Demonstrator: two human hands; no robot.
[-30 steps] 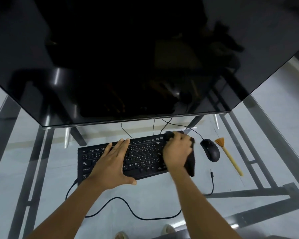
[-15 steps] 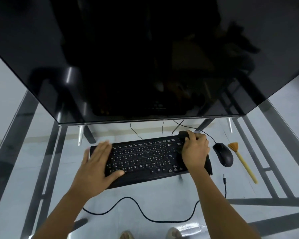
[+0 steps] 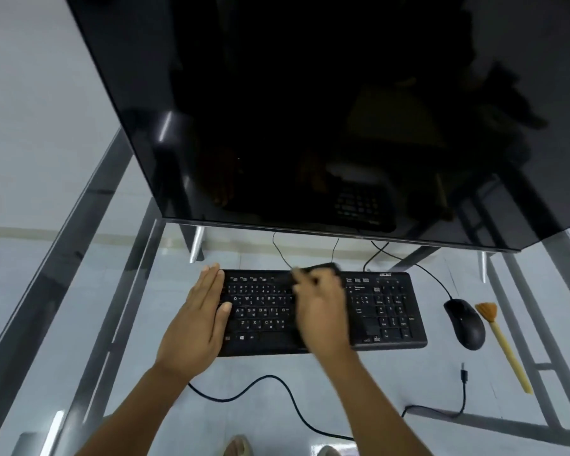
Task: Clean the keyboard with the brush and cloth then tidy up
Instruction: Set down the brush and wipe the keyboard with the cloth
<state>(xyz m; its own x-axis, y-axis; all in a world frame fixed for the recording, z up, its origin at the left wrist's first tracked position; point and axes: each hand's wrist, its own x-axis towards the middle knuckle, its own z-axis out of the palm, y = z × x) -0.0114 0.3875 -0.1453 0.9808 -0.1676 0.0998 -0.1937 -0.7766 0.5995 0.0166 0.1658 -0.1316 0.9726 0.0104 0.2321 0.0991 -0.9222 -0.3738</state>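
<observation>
Two hands work the light, rigid keyboard (image 3: pixel 310 311) at the worktop's six o'clock: flat left hand (image 3: pixel 196 319) steadies its nine-o'clock end, right hand (image 3: pixel 321 307) bunching the soft, limp dark cloth (image 3: pixel 323 267) mid-deck.

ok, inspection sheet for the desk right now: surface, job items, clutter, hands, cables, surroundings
Surface: glass desk top on a metal frame; floor shows through.
Job's things: black keyboard flat on the glass; dark cloth under the right hand at the keyboard's top edge; brush lying on the glass right of the mouse, untouched.
Clutter: black mouse between keyboard and brush.
Hands: left hand flat, fingers straight, on the keyboard's left end; right hand blurred, on the cloth mid-keyboard, grip unclear.
Cables: black cable looping near the front edge; loose plug end on the glass; thin leads behind the keyboard.
Surroundings: large dark monitor overhead; shoe tips below.
</observation>
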